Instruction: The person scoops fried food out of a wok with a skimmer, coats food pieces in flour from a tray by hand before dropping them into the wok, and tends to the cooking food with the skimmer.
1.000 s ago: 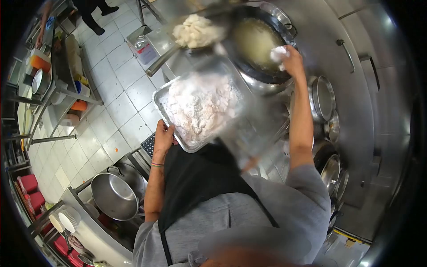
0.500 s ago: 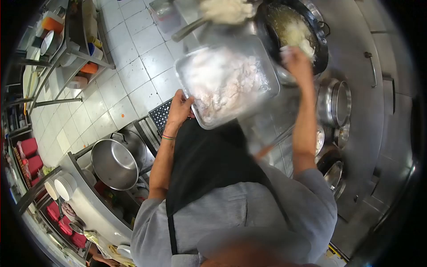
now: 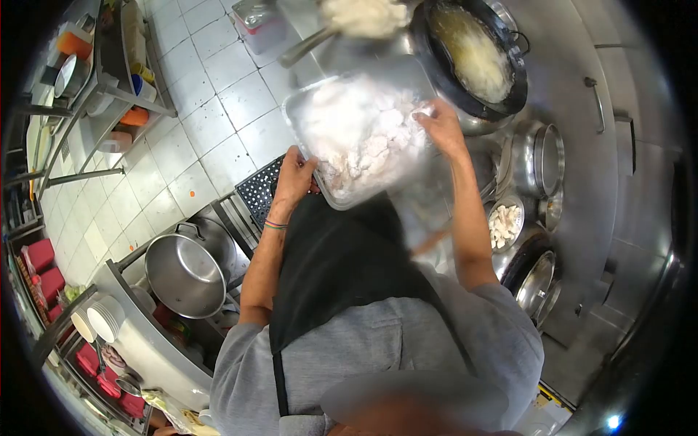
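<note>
My left hand (image 3: 294, 176) is closed on the near left rim of a clear plastic tray (image 3: 349, 198). The tray holds white, flour-coated pieces (image 3: 378, 138) and a heap of loose flour (image 3: 331, 109). At the tray's right side is my right hand (image 3: 442, 129), thumb and fingers pinched together by the coated pieces. Whatever lies between those fingertips is too small to make out. Just beyond, a black wok (image 3: 465, 98) holds bubbling oil with pale pieces frying (image 3: 483, 69). Left of the wok rests a blurred, long-handled utensil (image 3: 309, 48) bearing a pale heap (image 3: 366, 16).
Steel pots (image 3: 545, 160) and a bowl of pale cut pieces (image 3: 504, 225) stand along the right. A large steel pot (image 3: 185, 275) and stacked white bowls (image 3: 107, 318) sit at left. A lidded plastic tub (image 3: 259, 27) is on the tiled floor side, near a shelf rack (image 3: 109, 91).
My right hand has moved from over the wok back to the tray's right side. The pale food in the oil has spread and foams more. My left hand stays on the tray rim.
</note>
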Available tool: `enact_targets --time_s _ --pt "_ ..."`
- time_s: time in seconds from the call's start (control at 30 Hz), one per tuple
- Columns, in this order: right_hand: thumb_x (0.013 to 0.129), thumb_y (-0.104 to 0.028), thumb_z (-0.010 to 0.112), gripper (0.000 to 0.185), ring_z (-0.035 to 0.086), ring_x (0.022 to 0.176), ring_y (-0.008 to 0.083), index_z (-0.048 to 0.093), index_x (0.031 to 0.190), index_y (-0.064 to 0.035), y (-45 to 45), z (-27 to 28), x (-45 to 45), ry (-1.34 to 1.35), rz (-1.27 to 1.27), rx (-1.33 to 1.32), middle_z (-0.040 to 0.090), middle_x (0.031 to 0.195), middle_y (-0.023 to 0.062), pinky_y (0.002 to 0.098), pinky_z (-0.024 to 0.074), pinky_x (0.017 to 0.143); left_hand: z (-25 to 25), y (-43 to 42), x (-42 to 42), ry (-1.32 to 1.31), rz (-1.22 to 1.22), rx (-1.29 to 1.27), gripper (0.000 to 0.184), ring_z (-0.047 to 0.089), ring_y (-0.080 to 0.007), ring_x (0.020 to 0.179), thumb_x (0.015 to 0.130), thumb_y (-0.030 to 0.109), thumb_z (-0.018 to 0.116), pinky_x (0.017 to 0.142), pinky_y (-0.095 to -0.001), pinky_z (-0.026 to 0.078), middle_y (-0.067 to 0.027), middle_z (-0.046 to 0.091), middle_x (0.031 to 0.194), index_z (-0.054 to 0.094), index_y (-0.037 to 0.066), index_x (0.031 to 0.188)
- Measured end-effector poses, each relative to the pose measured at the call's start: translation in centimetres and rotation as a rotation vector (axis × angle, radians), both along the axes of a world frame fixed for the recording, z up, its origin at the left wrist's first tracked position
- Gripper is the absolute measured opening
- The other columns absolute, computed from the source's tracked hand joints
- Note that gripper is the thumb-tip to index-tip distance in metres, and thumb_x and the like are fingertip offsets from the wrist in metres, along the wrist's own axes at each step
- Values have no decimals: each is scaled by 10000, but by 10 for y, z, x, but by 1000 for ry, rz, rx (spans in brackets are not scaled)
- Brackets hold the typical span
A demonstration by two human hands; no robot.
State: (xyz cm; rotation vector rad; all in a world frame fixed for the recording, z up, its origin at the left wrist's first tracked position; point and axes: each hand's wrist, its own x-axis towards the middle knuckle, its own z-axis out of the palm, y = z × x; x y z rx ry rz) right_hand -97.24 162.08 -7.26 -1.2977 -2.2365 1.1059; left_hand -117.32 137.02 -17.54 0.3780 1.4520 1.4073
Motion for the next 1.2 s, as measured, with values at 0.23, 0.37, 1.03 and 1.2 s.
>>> enact_targets --time_s 0.23,0.37,1.03,1.2 --pt "813 -212 691 288 575 955 350 652 1026 -23 -12 -61 0 -269 404 149 587 1010 204 404 477 844 -1 0 -3 30 -30 -31 197 554 -157 445 916 90 566 358 -273 477 -99 538 742 412 -23 966" --pt "765 -279 736 420 591 1002 352 630 1062 -1 -51 -30 -15 -401 489 98 617 1033 225 410 470 881 10 2 1 30 -24 -32 193 573 -162 461 920 81 560 363 -278 484 -109 548 768 411 -31 971" --pt "729 -141 627 342 632 999 357 673 1063 -84 325 31 1 -649 14 762 665 1045 205 424 491 879 7 2 6 101 33 -80 174 562 -134 481 925 99 565 385 -266 490 -67 513 738 436 -17 947" --pt "848 -235 655 290 660 914 329 674 1074 -55 152 102 -25 -265 32 708 680 1000 192 375 508 809 2 -2 2 78 6 -96 191 547 -127 474 920 117 586 385 -271 490 -51 493 678 441 -7 922"
